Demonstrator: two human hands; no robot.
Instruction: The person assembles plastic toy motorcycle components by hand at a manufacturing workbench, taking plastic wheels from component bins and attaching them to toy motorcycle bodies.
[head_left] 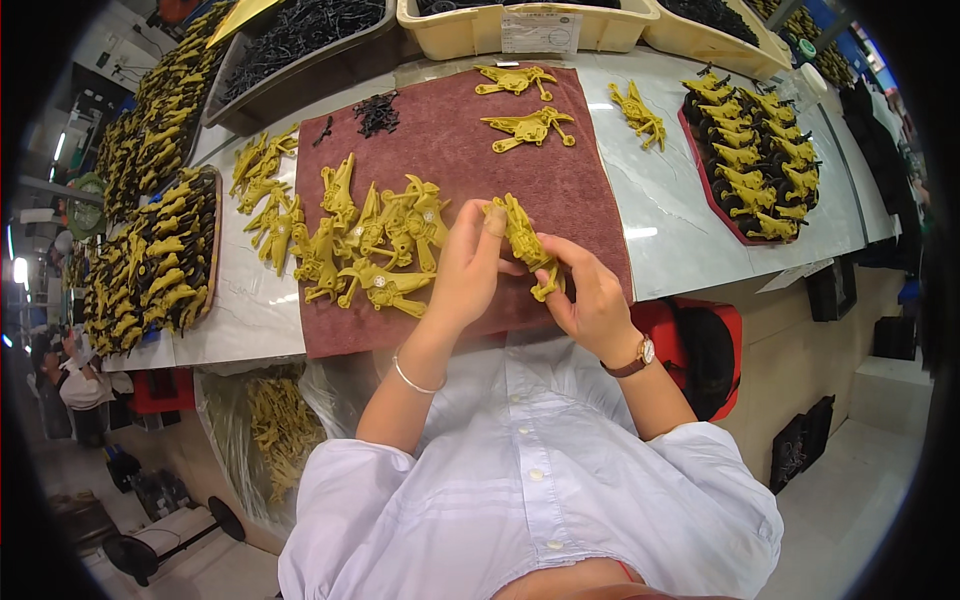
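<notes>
A yellow plastic part (522,240) is held between both my hands above the front of a dark red cloth (460,160). My left hand (470,262) grips its upper left side, thumb on top. My right hand (592,297) pinches its lower end between thumb and fingers. To the left of my hands lies a loose pile of similar yellow parts (385,235). Two more yellow parts (527,130) rest at the far right of the cloth. A small heap of black pieces (378,115) sits at the cloth's far left.
Bins of black parts (300,42) line the table's far edge. A red tray (735,228) at the right and another tray (213,270) at the left hold rows of yellow-and-black assemblies. One yellow part (638,114) lies right of the cloth. A plastic bag (318,395) with yellow parts is below the table.
</notes>
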